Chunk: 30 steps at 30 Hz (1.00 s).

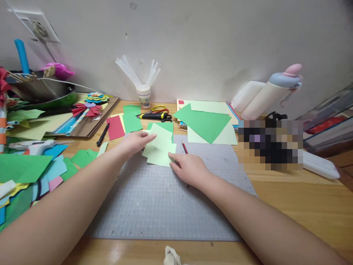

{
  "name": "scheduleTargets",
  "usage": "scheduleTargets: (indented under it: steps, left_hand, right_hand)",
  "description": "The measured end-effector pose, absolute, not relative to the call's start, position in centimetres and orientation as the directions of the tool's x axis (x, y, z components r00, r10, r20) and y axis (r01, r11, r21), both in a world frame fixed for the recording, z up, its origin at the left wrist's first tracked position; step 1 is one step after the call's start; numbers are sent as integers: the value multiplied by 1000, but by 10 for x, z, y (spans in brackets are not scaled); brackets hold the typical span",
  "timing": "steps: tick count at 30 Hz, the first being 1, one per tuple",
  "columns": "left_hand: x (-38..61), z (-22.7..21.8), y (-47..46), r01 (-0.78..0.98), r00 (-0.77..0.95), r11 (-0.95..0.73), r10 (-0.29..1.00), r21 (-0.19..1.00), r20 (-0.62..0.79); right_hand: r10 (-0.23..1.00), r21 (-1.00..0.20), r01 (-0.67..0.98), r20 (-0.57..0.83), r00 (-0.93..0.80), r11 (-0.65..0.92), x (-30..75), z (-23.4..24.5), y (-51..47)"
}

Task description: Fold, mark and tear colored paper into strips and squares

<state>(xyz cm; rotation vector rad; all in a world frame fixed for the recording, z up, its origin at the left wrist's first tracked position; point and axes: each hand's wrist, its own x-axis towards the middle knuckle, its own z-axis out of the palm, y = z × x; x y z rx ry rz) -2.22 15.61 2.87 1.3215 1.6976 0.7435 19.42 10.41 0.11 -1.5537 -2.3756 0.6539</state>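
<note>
A small stack of pale green paper pieces (160, 147) lies at the far edge of the grey cutting mat (162, 198). My left hand (135, 141) pinches the stack's left edge, fingers closed on it. My right hand (189, 167) rests on the mat with its fingertips gripping the stack's lower right corner. A darker green sheet (165, 127) pokes out behind the stack. A red pencil (184, 148) lies on the mat just right of the papers.
Scissors and a yellow-black cutter (156, 115) lie behind the mat beside a cup of white sticks (143, 96). A large green sheet (205, 123) lies at back right, red paper (115, 127) and a black pen (103, 134) at left. Coloured scraps (33, 169) cover the left side.
</note>
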Motion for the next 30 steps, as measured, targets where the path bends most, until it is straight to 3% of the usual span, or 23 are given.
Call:
scheduleTargets:
  steps: [4, 8, 12, 18, 30]
  left_hand:
    - [-21, 25, 143, 480, -26, 208, 974, 852, -224]
    - [-18, 23, 119, 371, -17, 156, 987, 916, -161]
    - [-11, 20, 94, 236, 3, 93, 995, 967, -96]
    - [-3, 15, 78, 218, 1, 30, 1000, 976, -31]
    - [24, 18, 73, 78, 20, -2, 1000, 997, 0]
  right_hand:
    - [943, -646, 723, -13, -333, 246, 197, -3, 106]
    - [985, -836, 533, 57, -161, 135, 199, -1, 110]
    - [963, -957, 257, 65, -262, 134, 195, 6, 106]
    - [933, -996, 11, 82, -351, 92, 189, 7, 98]
    - [940, -998, -37, 63, -334, 54, 182, 4, 94]
